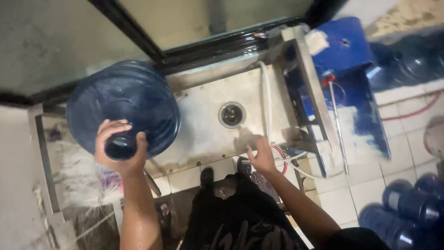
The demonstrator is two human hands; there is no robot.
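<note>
My left hand (pixel 119 150) grips the neck of a large blue water jug (pixel 134 99), which lies tilted with its open mouth toward me, over the left side of a steel basin (pixel 203 134). Near the basin's front edge my right hand (pixel 261 157) rests with fingers spread, close to a white hose (pixel 267 99) and some red wires. A round drain (pixel 231 114) sits in the middle of the basin.
A glass window with a black frame (pixel 152 46) stands behind the basin. To the right is a blue machine (pixel 347 60). Several blue water jugs (pixel 407 208) lie on the white tiled floor at right. Wet tiled ledge at left.
</note>
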